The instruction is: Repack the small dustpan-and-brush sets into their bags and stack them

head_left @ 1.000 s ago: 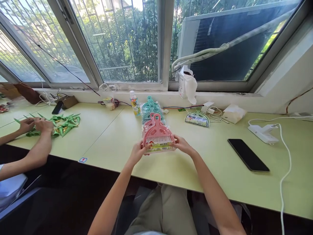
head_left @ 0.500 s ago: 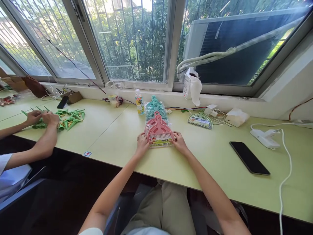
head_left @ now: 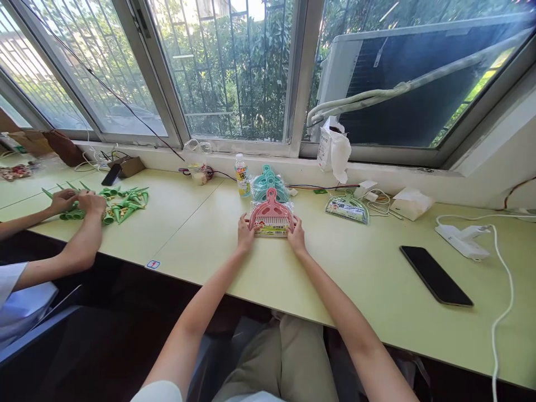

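The left hand (head_left: 246,232) and right hand (head_left: 297,237) are clamped on opposite sides of the pink dustpan (head_left: 272,211), over the counter (head_left: 335,268). Even, gentle pressure should serve best, holding it square to the teal dustpans (head_left: 267,180) just behind.

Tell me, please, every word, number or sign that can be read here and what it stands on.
No words can be quoted with certainty.
Pink dustpan-and-brush set: printed characters, too small.
Drink bottle: label characters, too blurred.
Green dustpan set: printing too small.
White carton: print too small.
Blue-bordered sticker: red symbol, no readable words.
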Available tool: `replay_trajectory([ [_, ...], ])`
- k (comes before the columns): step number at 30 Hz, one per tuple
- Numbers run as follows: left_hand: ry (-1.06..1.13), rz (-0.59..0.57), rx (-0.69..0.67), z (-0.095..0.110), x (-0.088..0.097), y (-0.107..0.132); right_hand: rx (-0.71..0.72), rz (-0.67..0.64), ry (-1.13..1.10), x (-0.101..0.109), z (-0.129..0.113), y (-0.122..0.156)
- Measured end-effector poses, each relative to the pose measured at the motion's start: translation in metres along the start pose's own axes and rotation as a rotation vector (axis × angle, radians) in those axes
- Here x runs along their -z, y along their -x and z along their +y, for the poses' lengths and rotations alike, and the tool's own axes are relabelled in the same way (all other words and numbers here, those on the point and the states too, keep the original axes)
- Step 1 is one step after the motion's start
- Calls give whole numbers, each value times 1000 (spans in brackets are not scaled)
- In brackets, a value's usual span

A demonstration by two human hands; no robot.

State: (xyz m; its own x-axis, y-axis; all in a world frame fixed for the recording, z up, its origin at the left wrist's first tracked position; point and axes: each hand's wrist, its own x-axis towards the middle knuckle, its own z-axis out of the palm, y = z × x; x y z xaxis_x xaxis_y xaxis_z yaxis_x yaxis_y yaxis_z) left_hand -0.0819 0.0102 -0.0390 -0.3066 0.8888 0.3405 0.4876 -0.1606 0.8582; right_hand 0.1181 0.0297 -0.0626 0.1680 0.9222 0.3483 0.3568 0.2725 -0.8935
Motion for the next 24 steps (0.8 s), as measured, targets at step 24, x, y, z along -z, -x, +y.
replay_trajectory([
  [24, -224, 194, -141, -11, -40, -63, 140, 91, 66, -28, 25, -80],
])
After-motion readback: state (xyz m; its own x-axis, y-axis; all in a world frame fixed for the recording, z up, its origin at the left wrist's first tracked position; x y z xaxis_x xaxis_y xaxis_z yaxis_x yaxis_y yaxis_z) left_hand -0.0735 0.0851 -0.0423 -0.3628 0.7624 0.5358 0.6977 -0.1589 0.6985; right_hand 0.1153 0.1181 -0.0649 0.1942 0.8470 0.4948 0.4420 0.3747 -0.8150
